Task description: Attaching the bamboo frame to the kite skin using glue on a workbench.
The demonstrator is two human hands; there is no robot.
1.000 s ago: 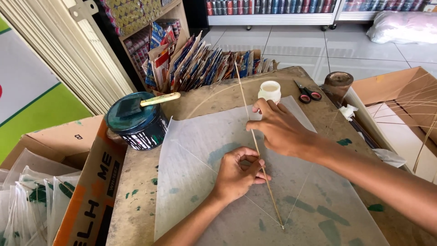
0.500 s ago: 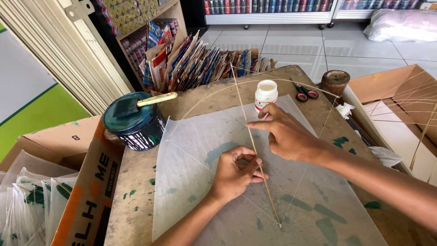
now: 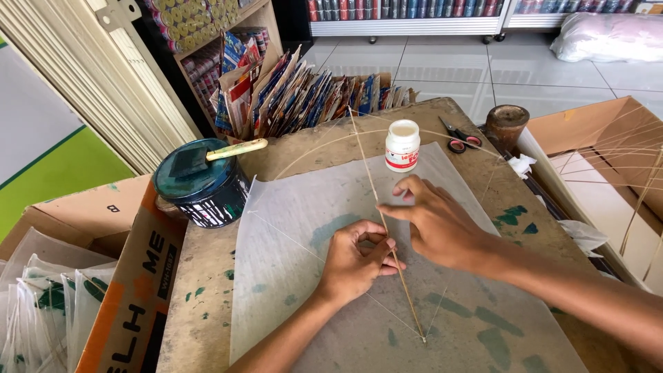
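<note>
A sheet of thin translucent paper (image 3: pixel 290 235) lies flat on a worn wooden table (image 3: pixel 207 304). A straight thin bamboo stick (image 3: pixel 369 169) runs down the sheet's middle, and a second, bowed stick (image 3: pixel 311 148) arcs across its top. My left hand (image 3: pixel 356 266) presses on the straight stick near the sheet's middle, fingers curled over it. My right hand (image 3: pixel 435 224) rests just to the right, its fingertips touching the same stick a little higher up. Thin threads cross the paper.
A small white glue bottle (image 3: pixel 402 145) stands behind the sheet. Scissors (image 3: pixel 459 136) and a brown spool (image 3: pixel 505 126) lie at the back right. A dark tin with a brush (image 3: pixel 200 183) sits left. Cardboard boxes (image 3: pixel 131 297) flank the table; one at right holds sticks (image 3: pixel 635 200).
My right hand has slid down the stick toward my left hand. The view has shifted slightly, so the glue bottle shows fully.
</note>
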